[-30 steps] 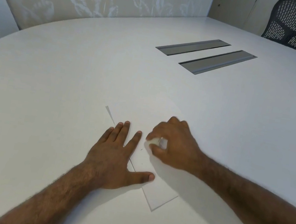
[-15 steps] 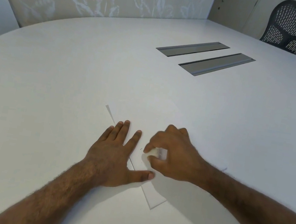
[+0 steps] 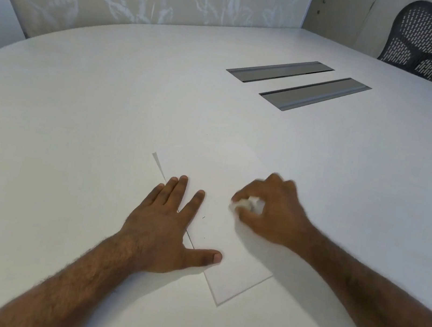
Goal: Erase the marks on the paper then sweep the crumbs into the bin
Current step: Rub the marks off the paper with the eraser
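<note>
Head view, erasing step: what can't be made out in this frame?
- Eraser: blurred by motion, mostly wrapped by the right hand.
- Marks on the paper: only tiny specks show; too small to read.
- Paper's left edge: partly under the flat left hand.
- Bin: outside the head view.

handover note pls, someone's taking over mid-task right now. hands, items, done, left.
Left hand: flat, fingers spread, pressing the paper down at its left edge.
Right hand: pinching a white eraser against the paper, blurred, so probably mid-rub.
Paper lies flat on the white table, near the front.
Done: no large marks visible; a couple of tiny dark specks sit beside the left index finger.
Left: finish erasing, then sweep the crumbs. No bin is in view, locate it first.
</note>
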Action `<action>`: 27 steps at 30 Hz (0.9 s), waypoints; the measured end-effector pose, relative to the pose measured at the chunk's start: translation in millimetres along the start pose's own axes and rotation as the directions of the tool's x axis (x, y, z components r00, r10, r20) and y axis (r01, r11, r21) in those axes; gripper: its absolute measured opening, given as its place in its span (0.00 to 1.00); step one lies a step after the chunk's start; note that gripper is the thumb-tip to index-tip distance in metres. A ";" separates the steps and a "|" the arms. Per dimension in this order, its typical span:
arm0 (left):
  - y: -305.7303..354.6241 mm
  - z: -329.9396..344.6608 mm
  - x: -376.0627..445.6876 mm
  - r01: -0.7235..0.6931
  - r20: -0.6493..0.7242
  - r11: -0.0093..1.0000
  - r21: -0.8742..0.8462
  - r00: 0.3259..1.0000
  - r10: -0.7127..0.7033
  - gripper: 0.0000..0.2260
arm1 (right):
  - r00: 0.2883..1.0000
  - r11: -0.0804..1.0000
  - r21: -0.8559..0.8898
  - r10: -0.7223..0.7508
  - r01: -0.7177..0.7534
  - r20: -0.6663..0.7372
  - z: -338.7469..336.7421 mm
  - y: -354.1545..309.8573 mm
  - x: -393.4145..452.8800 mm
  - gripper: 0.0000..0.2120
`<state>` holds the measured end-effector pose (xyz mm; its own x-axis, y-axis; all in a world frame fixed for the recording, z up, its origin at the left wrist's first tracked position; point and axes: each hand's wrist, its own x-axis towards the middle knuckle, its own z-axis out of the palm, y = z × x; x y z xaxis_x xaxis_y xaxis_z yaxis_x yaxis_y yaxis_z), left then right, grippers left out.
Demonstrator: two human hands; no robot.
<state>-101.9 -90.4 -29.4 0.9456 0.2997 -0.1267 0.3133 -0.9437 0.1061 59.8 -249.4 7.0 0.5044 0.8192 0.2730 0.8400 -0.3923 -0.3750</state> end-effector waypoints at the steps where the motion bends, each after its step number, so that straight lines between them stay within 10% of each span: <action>1: -0.9 -0.3 -0.2 -0.001 -0.003 1.000 0.006 1.000 0.001 0.55 | 0.998 0.999 -0.019 0.047 -0.048 -0.035 0.9 1.8 2.0 0.06; 5: 3.3 -0.4 -1.0 0.009 0.003 1.000 -0.001 1.000 -0.009 0.55 | 0.988 0.987 0.104 -0.133 0.125 0.074 12.3 -5.4 -8.1 0.07; 9: 1.4 -1.5 0.1 0.007 0.008 1.000 0.003 1.000 -0.007 0.55 | 0.996 0.997 -0.035 0.060 -0.062 -0.059 6.8 3.7 10.9 0.06; 13: 3.2 -2.1 -1.0 0.014 0.013 1.000 0.004 1.000 -0.014 0.55 | 0.993 0.991 0.086 -0.108 0.104 0.043 18.9 -6.5 -2.8 0.08; 16: 1.3 -3.2 1.3 0.013 0.018 1.000 0.003 1.000 -0.013 0.55 | 0.986 0.987 -0.081 0.133 -0.141 -0.097 4.2 6.1 17.5 0.06; 20: 3.6 -0.6 -1.9 0.019 0.018 1.000 -0.002 1.000 -0.019 0.55 | 0.997 0.994 0.080 -0.076 0.074 0.014 18.4 -9.2 -14.9 0.07; 24: 1.1 -1.8 0.9 0.015 0.022 1.000 -0.001 1.000 -0.015 0.55 | 0.986 0.989 -0.057 0.134 -0.140 -0.101 4.6 9.6 8.2 0.05; 27: 3.3 0.6 -1.8 0.013 0.032 1.000 0.011 0.999 -0.013 0.55 | 0.997 1.000 -0.011 -0.018 0.017 -0.080 17.6 5.8 0.3 0.06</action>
<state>-102.6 -94.1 -29.4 0.9381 0.3075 -0.1594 0.3244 -0.9413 0.0935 61.3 -244.1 -10.7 0.5039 0.7898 0.3497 0.8504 -0.3828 -0.3609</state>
